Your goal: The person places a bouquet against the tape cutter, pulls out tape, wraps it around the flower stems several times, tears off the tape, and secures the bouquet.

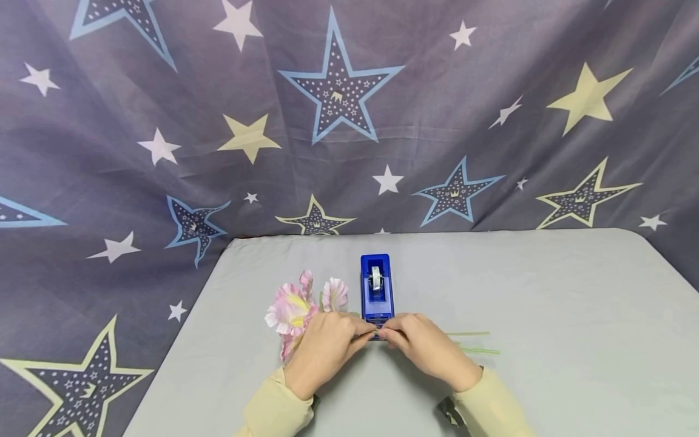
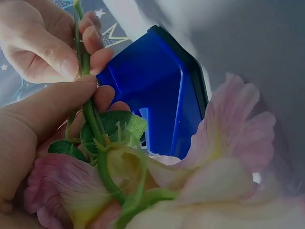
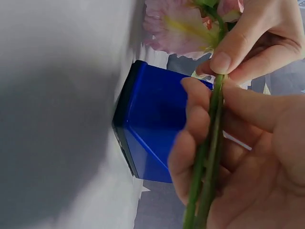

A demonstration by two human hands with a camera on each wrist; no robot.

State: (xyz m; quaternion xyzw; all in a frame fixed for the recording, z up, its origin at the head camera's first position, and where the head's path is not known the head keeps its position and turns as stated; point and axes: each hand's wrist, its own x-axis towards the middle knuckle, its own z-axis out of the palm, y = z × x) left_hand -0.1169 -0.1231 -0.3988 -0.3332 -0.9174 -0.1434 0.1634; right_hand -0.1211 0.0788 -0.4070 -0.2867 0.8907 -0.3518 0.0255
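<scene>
Pink-and-white artificial flowers with yellow centres (image 1: 289, 311) extend to the left of my left hand (image 1: 326, 341). Its thumb and fingers pinch their green stems (image 2: 90, 112) just below the blooms and small leaves (image 2: 62, 149). Right beside it, fingertips almost meeting, my right hand (image 1: 425, 345) holds the same stems between thumb and curled fingers. Two stem ends (image 1: 480, 351) stick out to the right past that hand. Directly behind the fingertips stands a blue tape dispenser (image 1: 377, 308) carrying a tape roll (image 1: 375, 278); the hands cover part of its near end.
A pale grey cloth covers the table (image 1: 562, 303). Its far edge meets a dark curtain (image 1: 415, 103) printed with stars, which also hangs along the left side.
</scene>
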